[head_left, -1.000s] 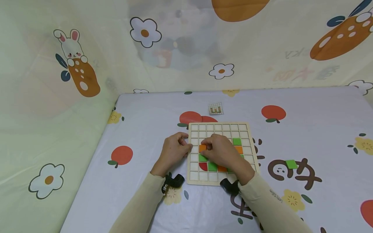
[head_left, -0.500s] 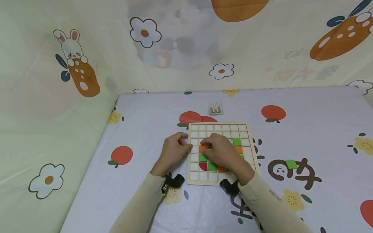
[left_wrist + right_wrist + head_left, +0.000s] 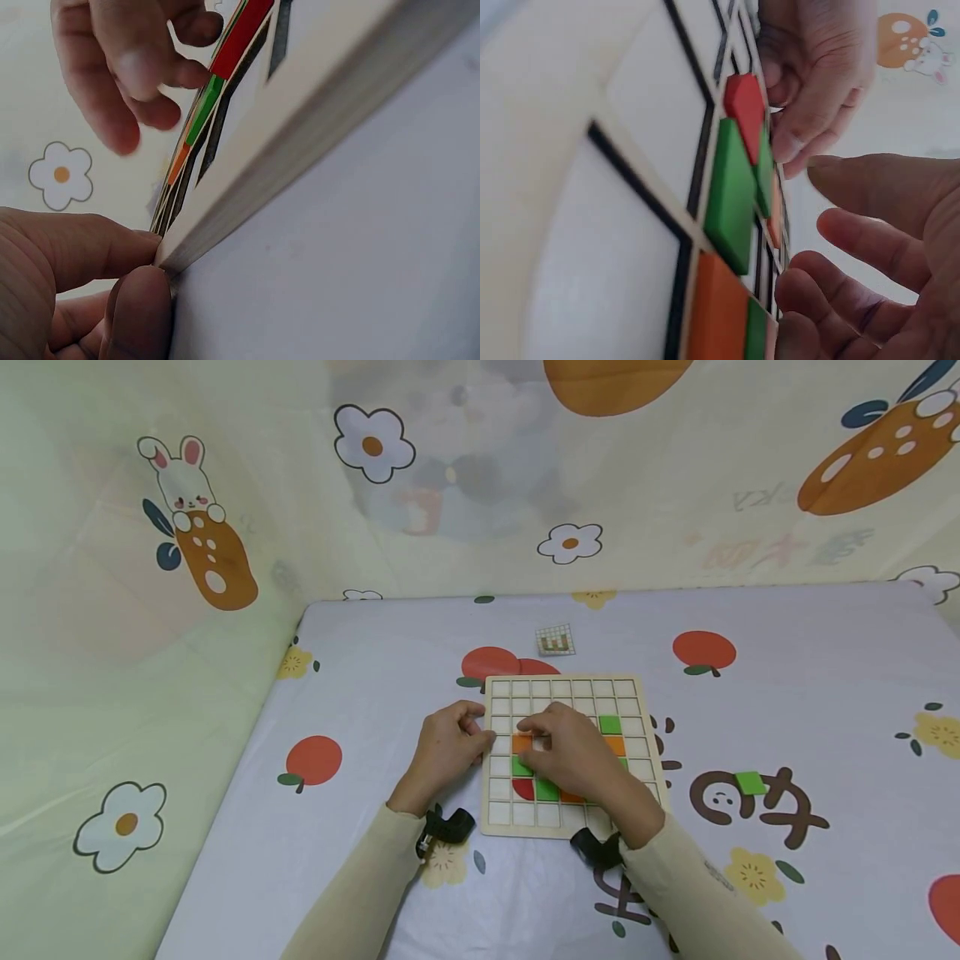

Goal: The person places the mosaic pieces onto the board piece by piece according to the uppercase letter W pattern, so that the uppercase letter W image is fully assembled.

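Note:
A pale wooden grid board (image 3: 525, 832) lies on the table, bearing several coloured tiles. At its left edge, my left hand (image 3: 448, 739) pinches the rim between thumb and finger, as the left wrist view shows. Over the middle of the board is my right hand (image 3: 573, 747), thumb and fingers apart with nothing between them. By its fingertips an orange tile (image 3: 521, 743) sits in a cell, with a green tile (image 3: 519, 768) below it. Further down come a red rounded piece (image 3: 522, 789) and another green tile (image 3: 547, 790). The right hand hides some cells.
One loose green tile (image 3: 750, 783) lies on the cloth to the right of the board. Beyond the far edge rests a small card (image 3: 555, 641) printed with a grid pattern. A patterned curtain (image 3: 450, 552) hangs behind the table.
The orange tile has gone from between the right fingers to flat in its cell. Those fingers have parted and lifted slightly off it. The left hand has stayed put.

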Motion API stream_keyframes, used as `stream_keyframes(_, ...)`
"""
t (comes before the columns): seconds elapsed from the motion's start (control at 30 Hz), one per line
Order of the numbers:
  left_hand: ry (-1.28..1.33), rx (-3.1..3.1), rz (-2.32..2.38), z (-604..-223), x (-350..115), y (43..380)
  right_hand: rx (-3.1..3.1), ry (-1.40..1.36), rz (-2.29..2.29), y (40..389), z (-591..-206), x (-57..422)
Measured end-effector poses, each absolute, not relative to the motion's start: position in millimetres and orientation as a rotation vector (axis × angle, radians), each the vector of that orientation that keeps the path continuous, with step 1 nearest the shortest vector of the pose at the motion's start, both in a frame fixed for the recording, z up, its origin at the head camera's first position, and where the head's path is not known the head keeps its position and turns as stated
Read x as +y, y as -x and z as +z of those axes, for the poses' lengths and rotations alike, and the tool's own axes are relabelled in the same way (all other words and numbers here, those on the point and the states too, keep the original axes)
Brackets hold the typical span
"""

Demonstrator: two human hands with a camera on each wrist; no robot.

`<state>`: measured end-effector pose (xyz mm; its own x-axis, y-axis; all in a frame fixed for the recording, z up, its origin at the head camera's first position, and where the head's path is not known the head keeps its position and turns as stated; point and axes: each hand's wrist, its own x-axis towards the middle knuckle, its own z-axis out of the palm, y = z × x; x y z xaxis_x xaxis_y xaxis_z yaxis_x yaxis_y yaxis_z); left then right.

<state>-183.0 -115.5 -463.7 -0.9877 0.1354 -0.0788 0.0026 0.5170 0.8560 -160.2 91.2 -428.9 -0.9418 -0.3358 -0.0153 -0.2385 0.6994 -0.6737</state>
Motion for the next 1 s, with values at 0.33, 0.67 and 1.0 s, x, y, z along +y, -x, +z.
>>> stream_keyframes(0.33,-0.1,2.611,1.486,-462.4,-114.7,182.2,2.9,0.318,-1.107,135.4,-414.3,125.4)
stream_keyframes(0.67,-0.079,2.592,1.506,-463.4,-114.5,182.1,3.04,0.137,-1.135,110.6,-415.7,186.0)
stream_keyframes(1.0,-0.076,2.592,1.505,-462.3,-113.9,181.5,3.092,-0.136,-0.949,97.0,-423.4,249.3)
